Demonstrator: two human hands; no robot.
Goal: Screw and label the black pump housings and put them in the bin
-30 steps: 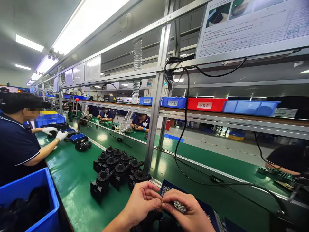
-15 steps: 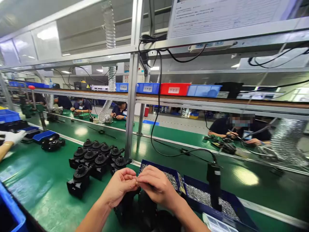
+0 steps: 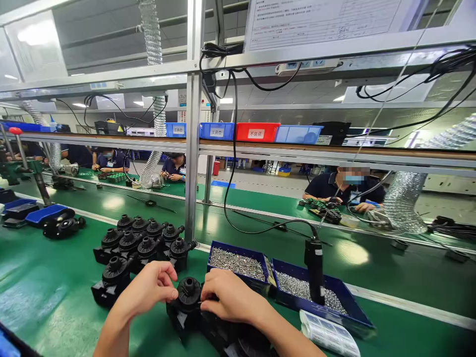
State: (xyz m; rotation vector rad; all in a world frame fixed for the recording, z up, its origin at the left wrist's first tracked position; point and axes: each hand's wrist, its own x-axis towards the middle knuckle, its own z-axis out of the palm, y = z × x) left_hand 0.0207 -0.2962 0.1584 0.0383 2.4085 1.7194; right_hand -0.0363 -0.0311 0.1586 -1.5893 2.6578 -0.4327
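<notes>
A: One black pump housing [image 3: 188, 297] sits on the green bench, just in front of the nearer screw tray [image 3: 238, 263]. Right hand [image 3: 230, 300] curls against its side, fingertips pinched, likely on a screw; too small to tell.

B: Left hand [image 3: 148, 287]?

A: Half-closed beside the housing's cap, thumb nearly touching, apparently steadying. Holds nothing visible.

B: Surroundings?

A: Cluster of finished housings [image 3: 139, 243] left of the tray. Hanging screwdriver [image 3: 315, 270] over the second tray [image 3: 320, 297] right of it, cable trailing close by.
</notes>
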